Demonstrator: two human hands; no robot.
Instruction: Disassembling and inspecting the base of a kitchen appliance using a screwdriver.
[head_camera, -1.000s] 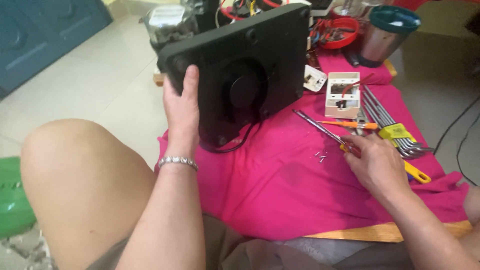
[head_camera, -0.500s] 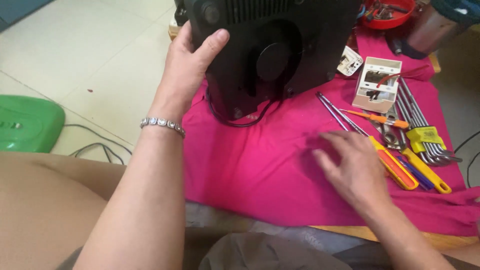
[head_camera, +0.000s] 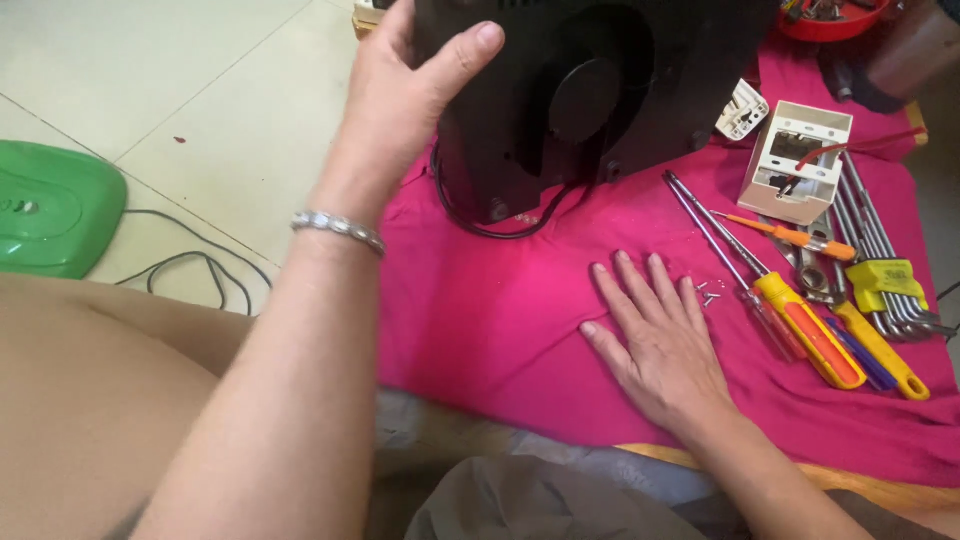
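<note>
Two bare hands over a pink cloth, left hand grasping the edge of an upright black fan housing at the cloth's far side, right hand released, flat on the cloth, small screws at its fingertips, screwdrivers just beside

Bright, even daylight; soft shadows, sharp.

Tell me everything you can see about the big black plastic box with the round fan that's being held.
The black plastic housing stands tilted on the pink cloth, its top cut off by the frame. Its facing side has a round recessed fan with a dark hub. A black cable loops from under its lower edge. The left hand grips its left edge, thumb across the face. The right hand lies flat on the cloth, apart from it.
</note>
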